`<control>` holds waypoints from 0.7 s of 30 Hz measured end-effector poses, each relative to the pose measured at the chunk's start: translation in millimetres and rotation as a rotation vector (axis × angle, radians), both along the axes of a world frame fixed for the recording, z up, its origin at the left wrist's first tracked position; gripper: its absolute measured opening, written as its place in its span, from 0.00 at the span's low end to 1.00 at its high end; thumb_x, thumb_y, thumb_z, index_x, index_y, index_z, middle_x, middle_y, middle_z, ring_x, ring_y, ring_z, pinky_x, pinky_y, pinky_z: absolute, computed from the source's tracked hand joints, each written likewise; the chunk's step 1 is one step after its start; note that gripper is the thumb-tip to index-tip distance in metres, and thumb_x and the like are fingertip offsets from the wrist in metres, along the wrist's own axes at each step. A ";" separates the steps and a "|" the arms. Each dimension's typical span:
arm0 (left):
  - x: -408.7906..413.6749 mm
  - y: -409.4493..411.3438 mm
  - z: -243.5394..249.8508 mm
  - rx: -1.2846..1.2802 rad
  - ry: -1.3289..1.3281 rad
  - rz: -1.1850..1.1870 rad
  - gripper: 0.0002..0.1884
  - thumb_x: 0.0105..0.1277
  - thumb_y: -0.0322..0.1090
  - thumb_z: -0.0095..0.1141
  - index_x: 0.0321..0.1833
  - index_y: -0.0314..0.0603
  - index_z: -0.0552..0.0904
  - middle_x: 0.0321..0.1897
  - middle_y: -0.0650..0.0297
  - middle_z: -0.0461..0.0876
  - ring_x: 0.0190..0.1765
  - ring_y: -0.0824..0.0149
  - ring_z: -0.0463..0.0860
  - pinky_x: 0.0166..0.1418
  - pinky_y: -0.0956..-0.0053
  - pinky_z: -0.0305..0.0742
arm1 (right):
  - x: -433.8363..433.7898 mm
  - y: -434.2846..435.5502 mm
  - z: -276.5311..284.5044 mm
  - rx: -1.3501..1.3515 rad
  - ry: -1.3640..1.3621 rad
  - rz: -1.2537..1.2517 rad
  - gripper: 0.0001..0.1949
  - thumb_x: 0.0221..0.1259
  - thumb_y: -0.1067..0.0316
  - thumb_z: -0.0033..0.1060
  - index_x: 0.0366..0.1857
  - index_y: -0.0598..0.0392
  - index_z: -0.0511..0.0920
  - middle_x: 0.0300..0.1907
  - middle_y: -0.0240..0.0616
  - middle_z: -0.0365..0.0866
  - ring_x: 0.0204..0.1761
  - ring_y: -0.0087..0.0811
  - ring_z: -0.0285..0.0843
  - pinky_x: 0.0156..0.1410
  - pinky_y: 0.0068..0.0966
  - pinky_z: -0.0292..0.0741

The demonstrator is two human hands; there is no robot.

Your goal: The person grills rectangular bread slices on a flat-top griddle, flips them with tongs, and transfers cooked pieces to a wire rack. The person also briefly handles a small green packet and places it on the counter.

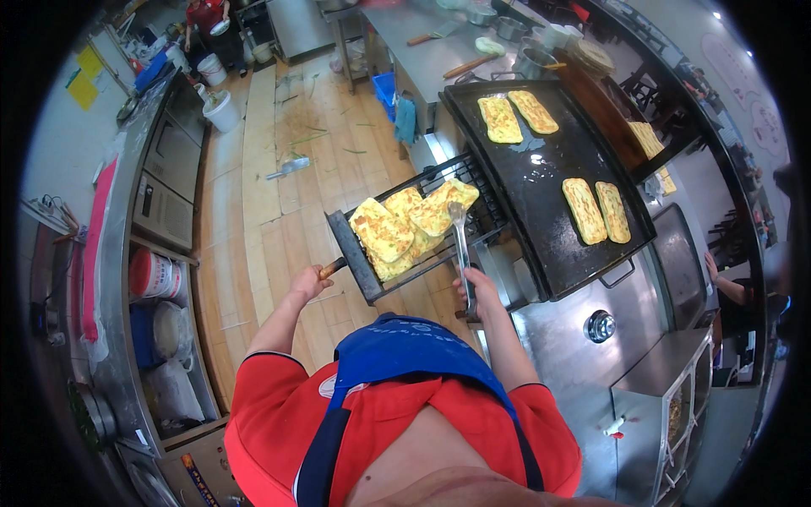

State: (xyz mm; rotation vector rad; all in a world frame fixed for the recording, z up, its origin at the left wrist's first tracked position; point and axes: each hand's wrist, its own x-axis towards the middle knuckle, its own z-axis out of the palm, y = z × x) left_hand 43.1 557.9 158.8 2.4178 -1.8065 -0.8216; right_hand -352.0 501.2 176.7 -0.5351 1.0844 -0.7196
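Note:
My left hand (pixel 310 283) grips the wooden handle (pixel 332 269) of a black metal rack drawer (pixel 350 256), which is pulled out from below the griddle. Several browned egg-coated flatbreads (pixel 383 231) overlap on the drawer's wire rack. In my right hand (pixel 479 291) are metal tongs (pixel 460 244), their tips against a folded flatbread (pixel 445 206) at the rack's right side. Beside the drawer, the black griddle (pixel 551 184) carries a pair of flatbreads (pixel 500 119) at its far end and another pair (pixel 585 211) nearer me.
Beyond the griddle, a steel counter (pixel 412 60) bears a cleaver (pixel 434 35), a rolling pin (pixel 470 66) and pots (pixel 510 28). A dustpan-like scraper (pixel 290 167) lies on the wooden floor. A person (pixel 209 25) stands at the back left, near white buckets (pixel 222 111).

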 end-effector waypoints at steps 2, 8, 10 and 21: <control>0.8 0.4 -1.1 -0.002 0.005 -0.004 0.17 0.49 0.47 0.61 0.35 0.45 0.77 0.30 0.55 0.80 0.38 0.54 0.78 0.42 0.62 0.72 | 0.0 -15.6 -1.7 -0.083 0.081 0.032 0.12 0.63 0.63 0.44 0.46 0.56 0.73 0.23 0.33 0.76 0.19 0.18 0.68 0.21 0.14 0.65; 2.3 1.3 -5.8 0.030 0.025 0.037 0.17 0.49 0.47 0.61 0.35 0.45 0.77 0.30 0.55 0.80 0.38 0.54 0.79 0.42 0.62 0.72 | 6.4 -1.1 11.3 -0.003 -0.031 -0.019 0.12 0.63 0.63 0.45 0.47 0.53 0.71 0.26 0.36 0.76 0.21 0.20 0.69 0.21 0.16 0.66; -0.6 0.0 -2.3 0.046 0.015 0.040 0.17 0.49 0.48 0.61 0.35 0.45 0.77 0.30 0.55 0.80 0.38 0.54 0.79 0.41 0.62 0.72 | 17.5 8.3 11.2 0.029 -0.151 -0.160 0.12 0.62 0.63 0.46 0.47 0.52 0.69 0.30 0.39 0.76 0.23 0.23 0.70 0.22 0.17 0.66; -2.3 1.7 2.4 0.013 0.001 0.035 0.16 0.49 0.46 0.61 0.36 0.47 0.78 0.31 0.56 0.80 0.38 0.55 0.79 0.42 0.63 0.72 | -5.2 5.8 35.9 -0.194 0.370 0.395 0.07 0.60 0.65 0.46 0.32 0.55 0.73 0.21 0.31 0.75 0.18 0.18 0.68 0.20 0.15 0.63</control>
